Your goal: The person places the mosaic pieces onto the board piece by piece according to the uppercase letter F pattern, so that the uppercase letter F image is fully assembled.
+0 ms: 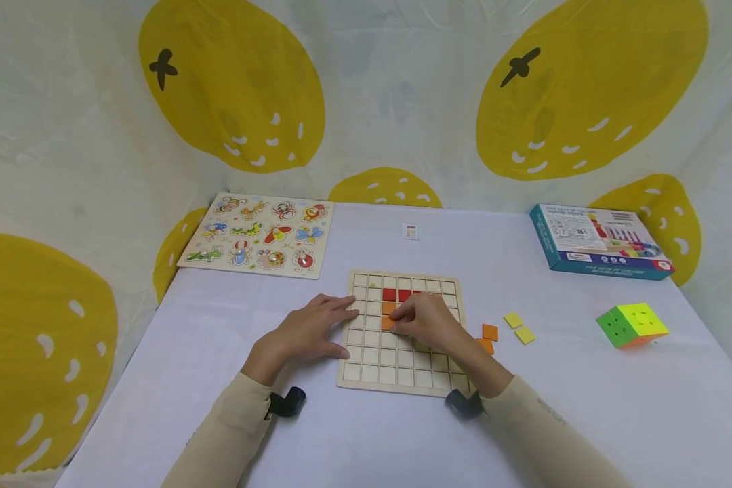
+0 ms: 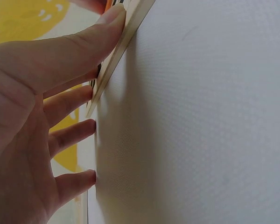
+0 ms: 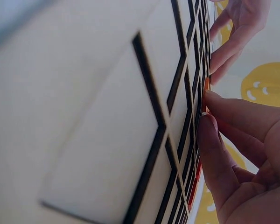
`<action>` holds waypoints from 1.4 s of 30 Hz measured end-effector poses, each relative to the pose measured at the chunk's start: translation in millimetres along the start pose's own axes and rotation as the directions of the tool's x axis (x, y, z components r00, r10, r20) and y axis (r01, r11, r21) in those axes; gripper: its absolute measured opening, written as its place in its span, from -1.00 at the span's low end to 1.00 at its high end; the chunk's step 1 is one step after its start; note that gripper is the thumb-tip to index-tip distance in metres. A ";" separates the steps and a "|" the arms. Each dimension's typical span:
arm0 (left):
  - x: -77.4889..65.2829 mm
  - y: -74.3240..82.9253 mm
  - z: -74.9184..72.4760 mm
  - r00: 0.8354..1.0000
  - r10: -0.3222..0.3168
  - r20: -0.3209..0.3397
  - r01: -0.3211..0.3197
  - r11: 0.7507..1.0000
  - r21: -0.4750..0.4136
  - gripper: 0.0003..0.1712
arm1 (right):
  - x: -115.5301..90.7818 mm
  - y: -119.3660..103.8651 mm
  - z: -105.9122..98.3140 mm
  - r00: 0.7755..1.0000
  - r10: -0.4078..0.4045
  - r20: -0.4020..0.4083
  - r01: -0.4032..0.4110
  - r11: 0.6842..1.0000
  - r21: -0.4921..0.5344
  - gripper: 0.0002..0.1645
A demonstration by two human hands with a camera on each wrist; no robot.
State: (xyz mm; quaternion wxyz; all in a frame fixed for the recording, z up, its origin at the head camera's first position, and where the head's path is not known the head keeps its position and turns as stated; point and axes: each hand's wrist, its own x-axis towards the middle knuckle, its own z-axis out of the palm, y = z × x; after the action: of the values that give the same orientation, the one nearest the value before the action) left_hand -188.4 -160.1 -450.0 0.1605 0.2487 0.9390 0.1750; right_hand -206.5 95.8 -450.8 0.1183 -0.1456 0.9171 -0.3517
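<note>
A square wooden grid board lies on the white table. Red tiles sit in one of its upper rows, partly covered by my right hand. Below them in the same column are orange tiles. My right thumb and index finger pinch the lower orange tile at its cell; the right wrist view shows both fingertips at a tile's edge. My left hand rests at the board's left edge with fingers spread, and its thumb touches the rim.
Loose orange tiles and yellow tiles lie right of the board. Farther right are a puzzle cube and a teal-sided box. An insect picture puzzle lies back left, and a small printed card at the back.
</note>
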 end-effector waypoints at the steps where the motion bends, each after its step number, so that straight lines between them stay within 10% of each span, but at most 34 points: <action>1: 0.1 -0.2 0.2 1.000 0.002 -0.001 -0.002 1.000 0.000 -0.11 | 0.0 0.2 0.2 1.000 0.001 -0.001 -0.001 1.000 -0.001 -0.81; 18: 1.0 -1.1 2.4 1.000 -0.008 -0.006 0.008 1.000 0.000 -0.10 | -15.4 10.6 -24.0 0.999 -0.016 0.052 0.014 0.999 0.033 -0.51; 42: 0.1 -2.6 2.6 1.000 0.013 -0.009 -0.013 1.000 -0.001 -0.09 | -78.4 75.8 -109.7 0.968 0.250 -0.010 -0.250 0.961 -0.118 -0.35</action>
State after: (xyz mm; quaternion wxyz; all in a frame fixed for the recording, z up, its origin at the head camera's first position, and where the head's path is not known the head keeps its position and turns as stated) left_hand -188.6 -161.5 -453.3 0.1554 0.2538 0.9380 0.1776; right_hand -182.5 244.2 -413.8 0.1550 -0.0362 0.9471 -0.2788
